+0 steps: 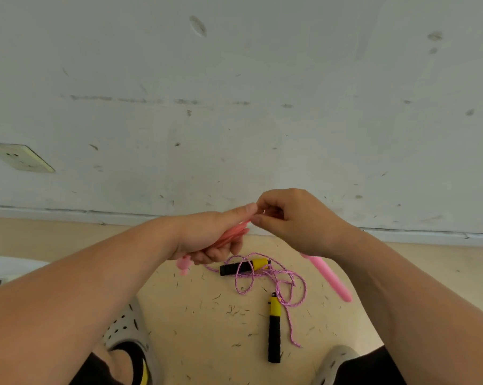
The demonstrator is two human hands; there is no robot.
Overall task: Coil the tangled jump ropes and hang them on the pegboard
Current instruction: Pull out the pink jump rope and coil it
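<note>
The left hand [207, 240] is curled round a bundle of loops of the pink rope [232, 234], held up over the floor [207, 315], and the right hand [296, 220] pinches a strand at the bundle's top. That cord looks light, smooth and springy, so the loops likely slip unless gripped where they cross. The braided rope [276, 279] lies tangled on the floor, limp and best lifted by 1 of its 2 black-and-yellow handles [274, 329].
</note>
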